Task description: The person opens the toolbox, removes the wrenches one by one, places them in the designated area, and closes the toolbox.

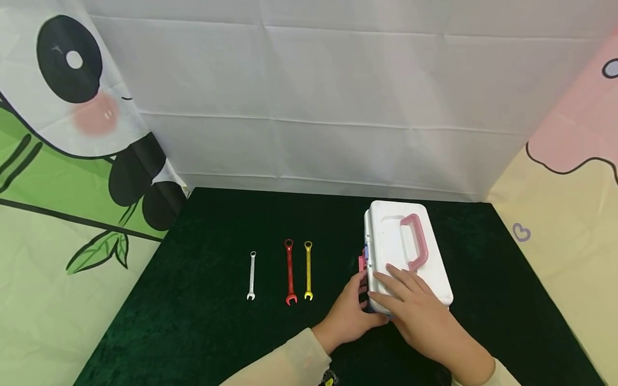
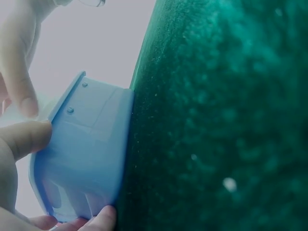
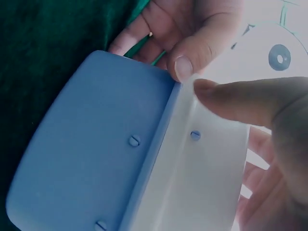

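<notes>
A plastic storage box with a white lid (image 1: 391, 241) and a pink carry handle (image 1: 421, 242) lies at the right of the green cloth. Its blue base (image 2: 86, 149) shows in both wrist views. My left hand (image 1: 350, 313) grips the box's near left corner, thumb on the near end and fingers along the left side. My right hand (image 1: 417, 311) rests on the lid with fairly straight, spread fingers. In the right wrist view its thumb (image 3: 236, 101) lies at the lid's end, close to the left thumb (image 3: 190, 60). The lid looks closed.
Left of the box lie a silver wrench (image 1: 251, 276), a red wrench (image 1: 289, 272) and a yellow wrench (image 1: 308, 271), roughly parallel. A dark green cloth (image 1: 203, 311) covers the table. White fabric (image 1: 309, 96) hangs behind, with printed cartoon panels at both sides.
</notes>
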Demonstrator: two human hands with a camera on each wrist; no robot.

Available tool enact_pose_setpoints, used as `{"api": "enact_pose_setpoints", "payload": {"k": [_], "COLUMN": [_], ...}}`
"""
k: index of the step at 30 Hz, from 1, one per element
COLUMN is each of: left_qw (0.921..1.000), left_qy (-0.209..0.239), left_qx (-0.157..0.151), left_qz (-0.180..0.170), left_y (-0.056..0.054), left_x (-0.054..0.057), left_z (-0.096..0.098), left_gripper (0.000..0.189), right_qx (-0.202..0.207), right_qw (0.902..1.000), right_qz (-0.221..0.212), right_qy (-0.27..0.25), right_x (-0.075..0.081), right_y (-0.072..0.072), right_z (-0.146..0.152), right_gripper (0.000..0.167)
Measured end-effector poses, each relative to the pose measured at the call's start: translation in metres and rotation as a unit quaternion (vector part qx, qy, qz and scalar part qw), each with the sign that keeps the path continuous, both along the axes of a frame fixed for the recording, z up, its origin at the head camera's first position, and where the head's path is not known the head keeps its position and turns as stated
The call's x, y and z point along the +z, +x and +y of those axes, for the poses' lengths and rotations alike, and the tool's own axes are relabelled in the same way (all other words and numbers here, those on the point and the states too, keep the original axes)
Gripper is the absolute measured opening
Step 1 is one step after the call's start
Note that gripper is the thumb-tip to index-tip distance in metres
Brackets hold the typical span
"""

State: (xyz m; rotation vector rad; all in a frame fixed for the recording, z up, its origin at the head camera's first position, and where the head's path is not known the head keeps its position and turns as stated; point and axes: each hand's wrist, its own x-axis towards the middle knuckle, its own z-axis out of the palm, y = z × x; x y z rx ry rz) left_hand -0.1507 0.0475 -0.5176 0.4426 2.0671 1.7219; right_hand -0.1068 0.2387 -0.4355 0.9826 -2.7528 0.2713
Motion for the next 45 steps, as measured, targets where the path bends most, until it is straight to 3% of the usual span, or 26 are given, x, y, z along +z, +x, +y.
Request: {"api": "enact_pose_setpoints", "payload": {"k": [5, 9, 14, 17, 20, 24, 30, 35, 42, 45], "left_qw": [0.9999, 0.9998, 0.9996, 0.9991, 0.9967, 0.9896, 0.983, 0.9813, 0.9831, 0.9843], "left_qy": [0.01, 0.017, 0.021, 0.026, 0.025, 0.023, 0.01, -0.018, 0.007, 0.002], "left_qx": [-0.007, -0.01, -0.009, 0.015, 0.066, 0.126, 0.163, 0.172, 0.133, 0.116], "left_qz": [0.011, 0.01, -0.017, -0.029, -0.041, -0.066, -0.084, -0.085, -0.126, -0.133], "left_y": [0.001, 0.003, 0.003, -0.001, -0.01, -0.023, -0.048, -0.068, -0.085, -0.088], "left_x": [-0.001, -0.002, -0.003, -0.001, 0.001, 0.003, 0.006, 0.009, 0.012, 0.013], "left_z": [-0.002, -0.004, -0.01, -0.014, -0.014, -0.009, -0.001, 0.002, 0.007, 0.01], "left_gripper": [0.096, 0.097, 0.096, 0.089, 0.076, 0.067, 0.066, 0.065, 0.066, 0.067], "right_qx": [-0.014, -0.047, -0.14, -0.206, -0.246, -0.266, -0.301, -0.323, -0.335, -0.337], "right_qw": [0.9971, 0.9893, 0.9626, 0.9428, 0.9274, 0.9114, 0.8827, 0.8596, 0.8443, 0.8432], "right_qz": [0.011, 0.028, 0.055, 0.038, 0.0, -0.048, -0.125, -0.184, -0.213, -0.214], "right_qy": [-0.075, -0.135, -0.226, -0.259, -0.282, -0.311, -0.339, -0.35, -0.36, -0.36], "right_x": [-0.001, -0.005, -0.013, -0.02, -0.027, -0.034, -0.041, -0.04, -0.039, -0.04], "right_y": [0.008, 0.015, 0.023, 0.025, 0.024, 0.02, 0.02, 0.021, 0.021, 0.023], "right_z": [0.007, 0.02, 0.037, 0.045, 0.048, 0.05, 0.049, 0.047, 0.048, 0.049], "right_gripper": [0.065, 0.064, 0.068, 0.076, 0.076, 0.072, 0.08, 0.085, 0.088, 0.088]}}
